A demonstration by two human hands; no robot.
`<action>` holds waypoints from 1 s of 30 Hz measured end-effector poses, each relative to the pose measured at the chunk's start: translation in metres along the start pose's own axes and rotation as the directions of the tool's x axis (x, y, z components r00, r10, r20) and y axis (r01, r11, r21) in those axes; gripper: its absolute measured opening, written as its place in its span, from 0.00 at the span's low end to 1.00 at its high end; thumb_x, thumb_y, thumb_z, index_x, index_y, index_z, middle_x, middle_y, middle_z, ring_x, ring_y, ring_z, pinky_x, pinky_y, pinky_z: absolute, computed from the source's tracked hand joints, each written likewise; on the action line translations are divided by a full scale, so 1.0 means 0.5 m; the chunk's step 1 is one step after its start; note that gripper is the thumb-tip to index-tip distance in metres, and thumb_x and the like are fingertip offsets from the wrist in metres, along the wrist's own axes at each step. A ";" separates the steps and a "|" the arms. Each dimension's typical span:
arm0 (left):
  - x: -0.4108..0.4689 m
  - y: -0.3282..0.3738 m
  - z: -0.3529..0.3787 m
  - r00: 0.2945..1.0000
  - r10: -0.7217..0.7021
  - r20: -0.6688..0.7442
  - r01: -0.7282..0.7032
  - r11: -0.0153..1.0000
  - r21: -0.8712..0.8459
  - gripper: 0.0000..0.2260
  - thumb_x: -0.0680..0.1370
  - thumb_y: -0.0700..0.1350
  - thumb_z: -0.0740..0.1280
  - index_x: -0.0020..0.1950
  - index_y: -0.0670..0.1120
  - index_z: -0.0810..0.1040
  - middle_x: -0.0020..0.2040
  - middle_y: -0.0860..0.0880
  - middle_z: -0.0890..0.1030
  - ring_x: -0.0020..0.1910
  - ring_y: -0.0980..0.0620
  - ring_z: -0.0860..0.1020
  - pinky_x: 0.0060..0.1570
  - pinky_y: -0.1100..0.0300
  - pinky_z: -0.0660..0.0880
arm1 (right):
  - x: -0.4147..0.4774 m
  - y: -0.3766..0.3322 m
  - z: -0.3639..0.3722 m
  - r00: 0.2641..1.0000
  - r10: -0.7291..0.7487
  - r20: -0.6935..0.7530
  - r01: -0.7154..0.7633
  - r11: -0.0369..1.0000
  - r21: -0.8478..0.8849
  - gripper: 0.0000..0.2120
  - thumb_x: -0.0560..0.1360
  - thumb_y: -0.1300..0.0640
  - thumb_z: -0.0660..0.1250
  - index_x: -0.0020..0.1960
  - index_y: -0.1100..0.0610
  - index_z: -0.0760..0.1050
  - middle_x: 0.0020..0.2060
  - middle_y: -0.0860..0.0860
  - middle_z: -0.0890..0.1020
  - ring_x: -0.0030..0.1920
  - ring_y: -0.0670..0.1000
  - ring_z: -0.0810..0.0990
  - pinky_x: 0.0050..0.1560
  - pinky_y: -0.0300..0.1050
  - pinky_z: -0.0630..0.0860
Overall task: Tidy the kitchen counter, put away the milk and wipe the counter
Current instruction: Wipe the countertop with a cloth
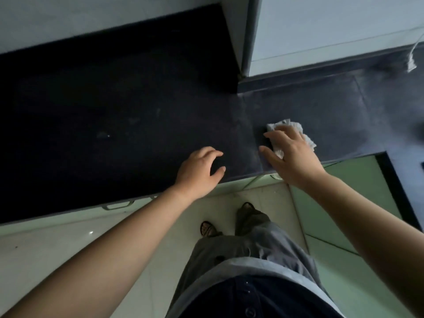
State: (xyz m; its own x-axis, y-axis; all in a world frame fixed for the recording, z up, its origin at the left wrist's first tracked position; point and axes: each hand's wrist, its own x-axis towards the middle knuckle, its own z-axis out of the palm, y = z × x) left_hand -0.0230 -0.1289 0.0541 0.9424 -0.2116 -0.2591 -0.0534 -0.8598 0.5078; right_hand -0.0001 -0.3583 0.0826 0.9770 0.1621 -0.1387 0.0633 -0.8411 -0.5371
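Head view: right hand (291,155), fingers spread, presses the cloth (308,141) onto the counter (114,106); left hand (196,173) loosely open.

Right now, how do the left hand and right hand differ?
The right hand presses a crumpled white cloth with spread fingers; the left hand holds nothing, fingers loosely curled. The right hand reaches further onto the counter; the left hand is near its front edge. Both are palm-down.
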 end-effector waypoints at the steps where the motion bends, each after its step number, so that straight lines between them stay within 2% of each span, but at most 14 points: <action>1: 0.018 0.002 0.009 1.000 -0.009 -0.009 0.010 0.999 0.043 0.19 0.76 0.52 0.63 0.66 0.49 0.71 0.68 0.49 0.70 0.66 0.48 0.67 0.62 0.50 0.69 | 0.019 0.012 0.001 1.000 0.022 0.002 -0.022 0.999 -0.029 0.21 0.75 0.45 0.62 0.65 0.54 0.71 0.66 0.54 0.68 0.67 0.58 0.64 0.64 0.54 0.64; 4: 0.065 0.001 0.037 0.999 -0.032 -0.027 0.036 0.985 0.170 0.22 0.76 0.53 0.62 0.69 0.49 0.68 0.71 0.47 0.66 0.70 0.46 0.64 0.63 0.49 0.67 | 0.065 0.046 0.007 0.997 0.079 -0.008 -0.079 0.990 -0.116 0.21 0.75 0.44 0.62 0.65 0.51 0.69 0.68 0.54 0.64 0.69 0.58 0.59 0.64 0.60 0.64; 7: 0.088 -0.013 0.065 0.997 -0.080 -0.001 0.078 0.960 0.270 0.25 0.77 0.54 0.60 0.73 0.51 0.60 0.76 0.47 0.56 0.74 0.46 0.55 0.69 0.44 0.59 | 0.094 0.077 0.025 0.991 0.132 0.028 -0.124 0.973 -0.197 0.24 0.75 0.43 0.61 0.68 0.50 0.65 0.71 0.53 0.59 0.70 0.58 0.56 0.65 0.61 0.61; 9: 0.089 -0.020 0.081 0.995 -0.099 -0.009 0.097 0.957 0.274 0.26 0.78 0.55 0.59 0.75 0.53 0.57 0.77 0.47 0.53 0.75 0.46 0.53 0.70 0.42 0.56 | 0.096 0.092 0.042 0.987 0.152 0.056 -0.136 0.965 -0.225 0.25 0.75 0.43 0.60 0.70 0.48 0.62 0.72 0.53 0.57 0.71 0.57 0.53 0.67 0.61 0.59; 13: 0.082 -0.025 0.095 0.994 -0.097 -0.043 0.105 0.956 0.275 0.26 0.77 0.58 0.53 0.75 0.53 0.57 0.77 0.47 0.54 0.75 0.45 0.53 0.69 0.41 0.55 | 0.083 0.109 0.062 0.996 0.090 0.023 -0.082 0.972 -0.219 0.24 0.75 0.44 0.62 0.69 0.46 0.64 0.72 0.54 0.59 0.72 0.59 0.53 0.65 0.62 0.59; 19: 0.079 -0.020 0.092 0.991 -0.128 -0.045 0.136 0.954 0.266 0.26 0.78 0.55 0.57 0.75 0.54 0.55 0.77 0.49 0.51 0.76 0.47 0.50 0.71 0.42 0.53 | 0.079 0.127 0.066 0.998 0.066 0.012 -0.062 0.973 -0.224 0.25 0.74 0.43 0.64 0.69 0.45 0.64 0.71 0.55 0.61 0.70 0.60 0.53 0.59 0.64 0.66; 25: 0.079 -0.013 0.093 0.988 -0.149 -0.039 0.154 0.957 0.247 0.26 0.79 0.55 0.56 0.75 0.55 0.53 0.78 0.50 0.49 0.76 0.48 0.48 0.71 0.44 0.52 | 0.094 0.123 0.066 0.999 -0.001 0.035 0.007 0.982 -0.186 0.23 0.72 0.47 0.68 0.66 0.48 0.69 0.64 0.59 0.69 0.62 0.64 0.61 0.49 0.62 0.74; 27: 0.079 -0.015 0.089 0.990 -0.135 -0.042 0.141 0.965 0.222 0.25 0.79 0.54 0.57 0.75 0.53 0.56 0.78 0.49 0.51 0.76 0.48 0.50 0.71 0.45 0.53 | 0.096 0.118 0.069 0.999 -0.026 0.030 0.030 0.988 -0.152 0.22 0.71 0.49 0.69 0.64 0.48 0.71 0.62 0.59 0.70 0.59 0.65 0.63 0.47 0.61 0.75; 30: 0.066 -0.027 0.077 0.986 -0.142 -0.090 0.156 0.972 0.174 0.24 0.78 0.52 0.60 0.73 0.50 0.61 0.76 0.47 0.57 0.74 0.46 0.56 0.70 0.45 0.57 | 0.101 0.096 0.077 0.999 -0.036 0.026 0.039 0.993 -0.113 0.20 0.73 0.50 0.68 0.64 0.47 0.72 0.62 0.57 0.70 0.60 0.63 0.63 0.50 0.61 0.74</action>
State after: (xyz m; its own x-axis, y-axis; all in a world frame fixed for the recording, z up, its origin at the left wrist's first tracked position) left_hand -0.0038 -0.1422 0.0072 0.9663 -0.0451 -0.2535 0.0372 -0.9497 0.3108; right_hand 0.0442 -0.3708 0.0178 0.9685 0.2057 -0.1406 0.1239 -0.8872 -0.4444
